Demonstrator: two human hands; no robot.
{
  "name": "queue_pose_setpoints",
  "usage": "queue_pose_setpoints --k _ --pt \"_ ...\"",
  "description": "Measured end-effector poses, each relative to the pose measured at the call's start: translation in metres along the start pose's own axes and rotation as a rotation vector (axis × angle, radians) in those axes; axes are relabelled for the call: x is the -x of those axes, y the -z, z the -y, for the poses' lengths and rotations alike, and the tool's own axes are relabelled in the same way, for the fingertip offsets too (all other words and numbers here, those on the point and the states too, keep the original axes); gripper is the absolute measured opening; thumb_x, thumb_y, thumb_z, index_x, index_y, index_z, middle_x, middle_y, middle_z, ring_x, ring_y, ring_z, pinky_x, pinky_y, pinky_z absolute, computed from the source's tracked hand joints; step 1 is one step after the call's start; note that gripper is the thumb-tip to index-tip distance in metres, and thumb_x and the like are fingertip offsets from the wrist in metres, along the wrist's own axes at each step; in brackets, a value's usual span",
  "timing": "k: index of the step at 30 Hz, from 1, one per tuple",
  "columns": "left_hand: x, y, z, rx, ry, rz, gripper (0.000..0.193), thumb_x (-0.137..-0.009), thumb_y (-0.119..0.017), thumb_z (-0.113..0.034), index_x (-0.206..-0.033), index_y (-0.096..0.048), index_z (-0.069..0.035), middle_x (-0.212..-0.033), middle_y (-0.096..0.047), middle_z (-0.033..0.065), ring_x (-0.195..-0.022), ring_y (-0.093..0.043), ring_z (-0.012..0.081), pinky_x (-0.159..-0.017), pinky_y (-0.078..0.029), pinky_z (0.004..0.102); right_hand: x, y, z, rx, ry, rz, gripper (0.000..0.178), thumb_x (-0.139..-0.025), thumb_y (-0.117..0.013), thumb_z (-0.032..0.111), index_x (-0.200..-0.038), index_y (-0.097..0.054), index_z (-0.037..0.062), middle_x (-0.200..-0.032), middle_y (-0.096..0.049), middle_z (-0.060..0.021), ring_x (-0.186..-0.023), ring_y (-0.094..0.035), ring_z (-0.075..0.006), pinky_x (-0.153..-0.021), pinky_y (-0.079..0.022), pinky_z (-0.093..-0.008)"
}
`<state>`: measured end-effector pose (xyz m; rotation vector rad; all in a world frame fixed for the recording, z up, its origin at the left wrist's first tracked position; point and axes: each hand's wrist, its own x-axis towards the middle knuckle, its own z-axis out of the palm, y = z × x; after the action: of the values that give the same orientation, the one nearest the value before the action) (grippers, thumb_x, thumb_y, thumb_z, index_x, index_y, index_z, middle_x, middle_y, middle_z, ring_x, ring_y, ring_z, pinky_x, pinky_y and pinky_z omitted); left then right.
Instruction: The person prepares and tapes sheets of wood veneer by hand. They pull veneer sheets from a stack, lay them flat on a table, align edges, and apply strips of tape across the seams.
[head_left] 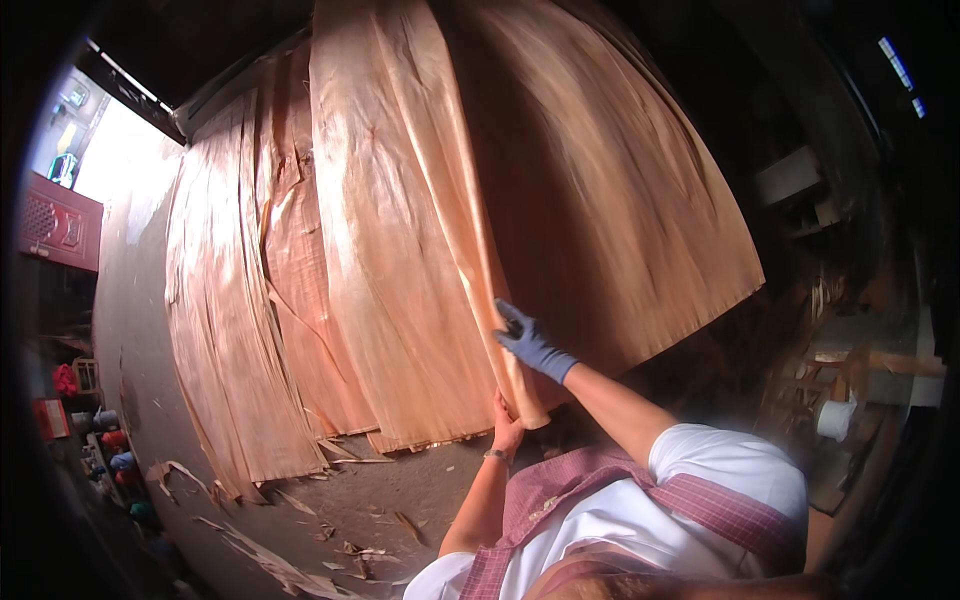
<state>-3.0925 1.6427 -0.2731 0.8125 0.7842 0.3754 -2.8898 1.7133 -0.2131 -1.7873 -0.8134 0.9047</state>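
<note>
Noted as the largest feature: dark grey floor [140, 370], extending below and left of the work; spread over it, several long, thin, reddish-brown wood sheets, running from the upper rim toward the lower centre. Recorded at right: right-hand sheet [640, 230], broad, partly blurred, with lower edge slanting up to the right; recorded at centre: middle sheet [370, 230], pale and glossy, lying between the others, with right side turned up into a long, narrow folded edge [470, 240]; recorded at left: left-hand sheets [215, 330], overlapping, wrinkled and split lengthwise.

Worn at lower right: white shirt [720, 450] beneath a pink checked apron [570, 485]; mounted at far left: dark red panel [70, 222]; scattered at lower left: wood scraps [262, 556], some long, some short.

Observed at the folded edge: right hand [533, 343], gloved in blue and dark grey, touching, thumb and fingers apart; firm pinch or light contact, cannot tell; observed lower, near the bottom end of the middle sheet: left hand [508, 428], bare, touching the wood, fingers partly hidden; tightness of grip, cannot tell; fastened just below: wristband [496, 455].
</note>
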Motion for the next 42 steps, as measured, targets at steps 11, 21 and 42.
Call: queue_pose_setpoints --k 11,21,42 --pt "0.035 -0.001 -0.02 0.255 0.422 -0.471 0.049 -0.085 -0.073 -0.036 -0.114 -0.06 0.001 -0.105 -0.065 0.0104 -0.09 -0.064 0.0222 -0.075 -0.054 0.034 0.01 -0.046 0.063 0.382 -0.094 -0.085 0.055 -0.083 -0.068 0.05 -0.114 -0.059 0.0052 -0.098 -0.066 -0.02 -0.096 -0.064 -0.0344 -0.082 -0.051 -0.0419" --pt "0.052 -0.016 -0.032 0.536 0.546 0.068 0.035 -0.097 -0.054 -0.029 -0.118 -0.058 -0.001 -0.104 -0.066 0.0089 -0.1 -0.061 0.0221 -0.091 -0.05 0.0379 0.143 -0.009 -0.016 0.203 -0.534 -0.195 0.064 -0.078 -0.073 0.054 -0.106 -0.062 -0.0023 -0.101 -0.067 -0.0196 -0.091 -0.064 -0.0323 -0.081 -0.05 -0.0396" --pt "0.012 -0.268 -0.054 -0.042 0.393 -0.029 0.034 -0.095 -0.054 -0.026 -0.122 -0.056 -0.004 -0.102 -0.065 0.0067 -0.088 -0.066 0.0221 -0.076 -0.055 0.035 0.258 0.445 -0.059 0.142 -0.224 -0.464 0.037 -0.083 -0.074 0.036 -0.087 -0.063 0.0013 -0.073 -0.066 -0.0129 -0.063 -0.06 -0.0216 -0.061 -0.047 -0.0372"
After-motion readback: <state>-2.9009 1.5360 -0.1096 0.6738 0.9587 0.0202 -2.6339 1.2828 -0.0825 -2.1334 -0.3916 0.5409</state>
